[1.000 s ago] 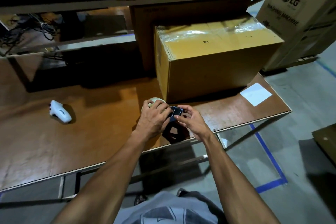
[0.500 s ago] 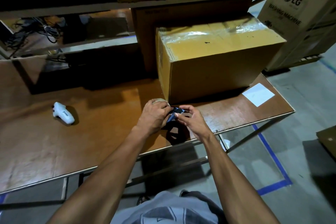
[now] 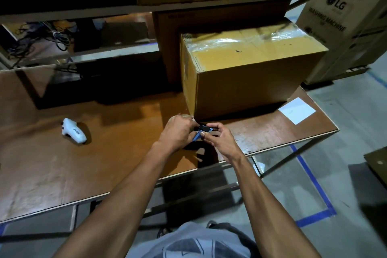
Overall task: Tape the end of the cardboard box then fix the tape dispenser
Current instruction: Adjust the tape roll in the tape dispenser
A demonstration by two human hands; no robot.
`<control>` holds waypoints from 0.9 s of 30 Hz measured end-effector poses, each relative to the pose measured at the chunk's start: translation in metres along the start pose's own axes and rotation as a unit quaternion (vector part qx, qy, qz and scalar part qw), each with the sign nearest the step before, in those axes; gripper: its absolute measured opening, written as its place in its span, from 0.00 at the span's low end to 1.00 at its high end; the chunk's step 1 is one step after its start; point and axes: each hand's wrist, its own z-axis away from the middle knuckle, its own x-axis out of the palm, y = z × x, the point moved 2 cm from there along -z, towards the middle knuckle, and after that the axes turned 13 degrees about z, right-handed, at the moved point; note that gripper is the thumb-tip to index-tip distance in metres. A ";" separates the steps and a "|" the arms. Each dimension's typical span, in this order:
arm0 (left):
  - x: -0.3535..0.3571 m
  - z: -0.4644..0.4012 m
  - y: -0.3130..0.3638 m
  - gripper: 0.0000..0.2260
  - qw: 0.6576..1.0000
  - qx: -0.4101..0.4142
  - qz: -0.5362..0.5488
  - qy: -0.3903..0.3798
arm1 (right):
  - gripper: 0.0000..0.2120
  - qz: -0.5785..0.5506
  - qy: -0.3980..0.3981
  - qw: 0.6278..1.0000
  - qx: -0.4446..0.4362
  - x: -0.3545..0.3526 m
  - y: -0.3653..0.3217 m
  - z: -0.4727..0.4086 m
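- The table (image 3: 52, 165) is filling the lower left of the view, and its brown top is carrying everything that matters here.
- The cardboard box (image 3: 247, 81) is sitting at about one o'clock from the hands, near the table's right end; clear tape is shining across its top, so the taping step is looking finished from this side, though its far end is hidden.
- A large printed carton (image 3: 343, 21) is standing on the floor at two o'clock, well apart from the work.
- A white sheet (image 3: 297, 110) is lying on the table at three o'clock from the hands, just beside the box's shadow.
- A white handheld device (image 3: 73, 133) is lying at nine o'clock, well apart from both hands and untouched.
- The left hand (image 3: 178, 132) is closing around the tape dispenser (image 3: 202, 131), gripping the roll side.
- The right hand (image 3: 219, 137) is pinching narrowly at the dispenser's dark and blue front; whether it is holding tape or plastic I cannot tell.
- Over the last second both hands have been edging toward twelve o'clock, ending just in front of the box's near corner, and a blue part is now showing more between the fingers.
- That shift is suggesting the fixing step is under way, probably rethreading or reseating the tape, with fine fingertip work remaining.
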 end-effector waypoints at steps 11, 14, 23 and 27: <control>0.007 0.008 -0.005 0.24 0.996 0.022 -0.014 -0.082 | 0.21 -0.003 0.000 1.000 0.006 0.000 0.000 0.003; 0.010 0.010 -0.015 0.26 0.993 0.071 0.024 -0.092 | 0.22 -0.003 -0.001 1.000 0.008 -0.001 0.000 0.002; 0.015 0.017 -0.020 0.27 0.992 0.029 0.037 -0.116 | 0.21 -0.007 -0.004 1.000 0.001 -0.003 -0.001 0.002; 0.021 0.014 -0.021 0.22 0.995 0.017 0.043 -0.088 | 0.23 0.004 0.000 1.000 -0.001 -0.003 0.000 0.002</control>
